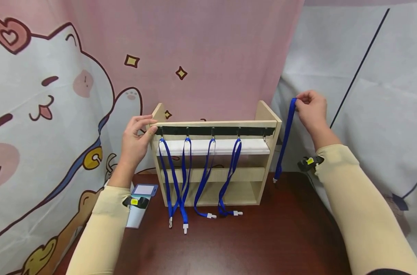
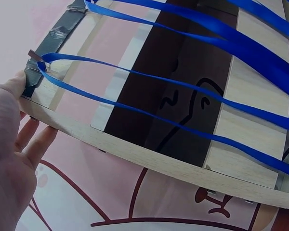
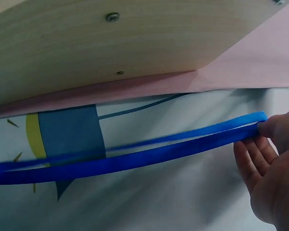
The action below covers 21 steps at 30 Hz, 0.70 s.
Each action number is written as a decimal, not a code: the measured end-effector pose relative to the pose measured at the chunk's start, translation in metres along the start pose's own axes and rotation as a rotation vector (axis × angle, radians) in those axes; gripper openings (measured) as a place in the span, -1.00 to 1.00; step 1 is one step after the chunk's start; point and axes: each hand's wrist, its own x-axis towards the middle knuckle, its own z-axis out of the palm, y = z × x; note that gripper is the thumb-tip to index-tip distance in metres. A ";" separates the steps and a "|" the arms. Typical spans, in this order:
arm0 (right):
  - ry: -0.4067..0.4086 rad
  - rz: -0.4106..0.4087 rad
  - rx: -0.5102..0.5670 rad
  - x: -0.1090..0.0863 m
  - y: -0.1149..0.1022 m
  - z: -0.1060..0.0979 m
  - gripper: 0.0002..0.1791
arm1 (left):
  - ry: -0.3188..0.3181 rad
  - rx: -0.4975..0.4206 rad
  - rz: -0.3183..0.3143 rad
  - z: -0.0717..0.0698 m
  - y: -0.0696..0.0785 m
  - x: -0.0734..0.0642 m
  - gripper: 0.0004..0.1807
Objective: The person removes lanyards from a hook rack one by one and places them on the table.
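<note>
My right hand [image 1: 311, 109] pinches the top of a blue lanyard [image 1: 286, 137] to the right of a wooden rack [image 1: 213, 175]. The lanyard hangs down in a loop, its clip end low. In the right wrist view, thumb and fingertips hold the bend of the strap [image 3: 135, 161]. My left hand [image 1: 134, 137] grips the rack's upper left corner. Its thumb lies at the end of the black hook strip [image 2: 55, 41], with fingers around the side panel [image 2: 130, 144]. Several blue lanyards [image 1: 233, 162] hang from the hooks; the rightmost hook [image 1: 265, 134] carries none.
Clips of the hanging lanyards lie on or near the dark table [image 1: 249, 240] in front of the rack. Left of the rack, partly behind the left forearm, are a blue-edged card holder [image 1: 145, 190] and a pale one [image 1: 135, 217]. Printed curtains [image 1: 222, 49] stand behind.
</note>
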 end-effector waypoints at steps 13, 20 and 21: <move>-0.026 -0.013 -0.016 0.004 0.013 0.007 -0.88 | 0.004 0.003 -0.009 0.003 -0.002 0.000 -0.79; -0.024 -0.070 -0.063 -0.009 0.028 0.014 -0.87 | 0.003 0.019 -0.022 0.005 -0.007 0.001 -0.79; -0.023 -0.091 -0.071 -0.011 0.031 0.016 -0.86 | 0.003 0.022 -0.025 0.005 -0.008 0.001 -0.79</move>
